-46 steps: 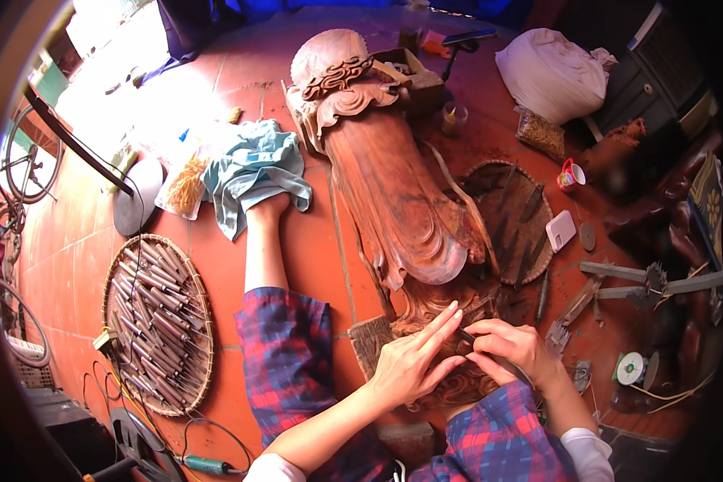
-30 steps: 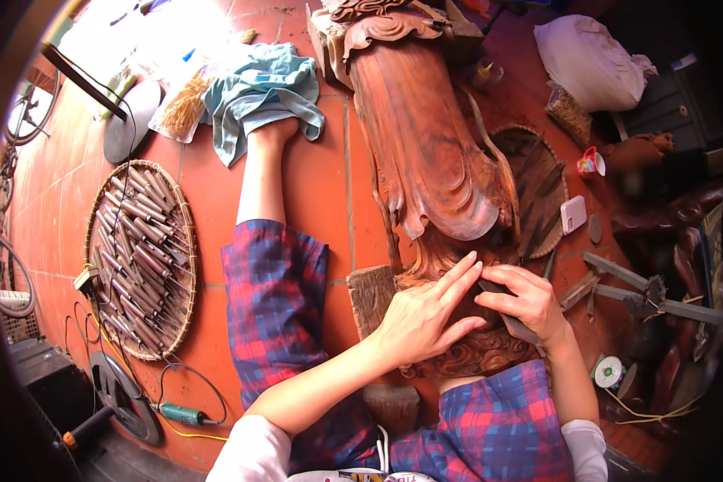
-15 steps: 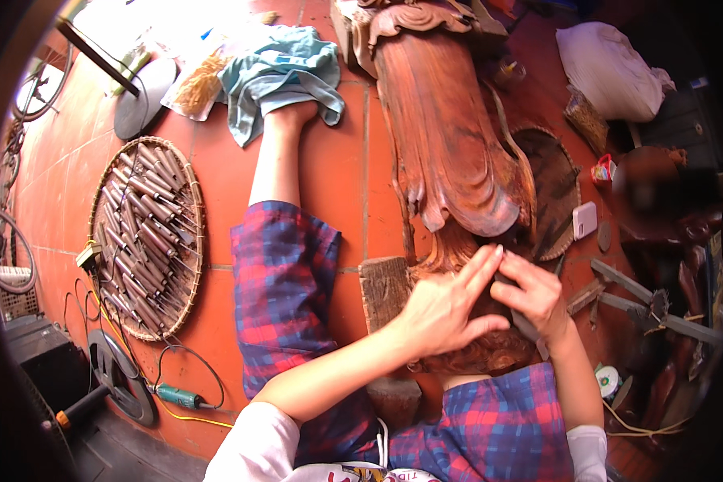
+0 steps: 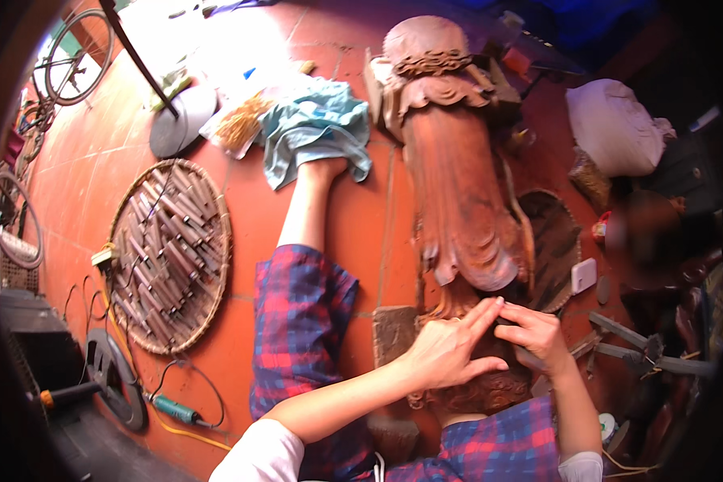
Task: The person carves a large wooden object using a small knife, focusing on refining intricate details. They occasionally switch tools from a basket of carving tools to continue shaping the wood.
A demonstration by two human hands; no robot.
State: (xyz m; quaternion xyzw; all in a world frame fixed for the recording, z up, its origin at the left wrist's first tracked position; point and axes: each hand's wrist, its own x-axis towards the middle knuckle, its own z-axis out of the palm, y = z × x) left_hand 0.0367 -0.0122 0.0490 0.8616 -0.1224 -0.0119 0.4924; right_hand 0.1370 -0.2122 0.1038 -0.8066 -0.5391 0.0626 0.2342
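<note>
Carving (image 4: 458, 185) in reddish-brown wood stretches away from the person over the red tiled floor (image 4: 373, 265), its long smooth folds ending in a rippled hem, with a rounded, paler top at the far end and swirling relief at the near end. Over that near end both bare hands come together. The left hand (image 4: 454, 347) is open, its fingers held straight toward the carving's hem and its thumb stretched apart. The right hand (image 4: 534, 336) is bent, fingers curled in around a slim grey tool (image 4: 528, 359) that is mostly hidden; its fingertips sit just beside the left ones, and whether they touch cannot be told.

Just left of the carving's near end is a rough wooden block (image 4: 394, 333). Farther left of the carving, past the person's outstretched leg (image 4: 305, 209), a round woven basket (image 4: 227, 249) holds many wooden-handled tools (image 4: 169, 257). A teal cloth (image 4: 317, 116) covers part of the foot, left of the carving's upper half. Right of the carving, a dark round tray (image 4: 558, 249) shows beside its edge, near a small white case (image 4: 584, 275); a white sack (image 4: 614, 128) sits right of its far half.
</note>
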